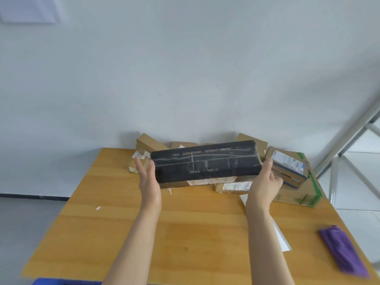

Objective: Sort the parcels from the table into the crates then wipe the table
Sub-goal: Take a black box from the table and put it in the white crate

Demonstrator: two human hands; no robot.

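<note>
Now parcel (205, 161), left hand (148, 178), right hand (265, 182)

Arms outstretched; left hand (147, 177) flat, palm inward; right hand (265, 179) fingers seemingly curled.

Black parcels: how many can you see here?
1: the black parcel, held between left hand and right hand above the table. Cardboard boxes behind may hide others.

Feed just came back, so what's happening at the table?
A person holds a long black tape-wrapped parcel, left hand at one end, right hand at the other, over the pile of brown cardboard parcels at the far edge of the wooden table. A folded purple cloth lies near the right edge.
</note>
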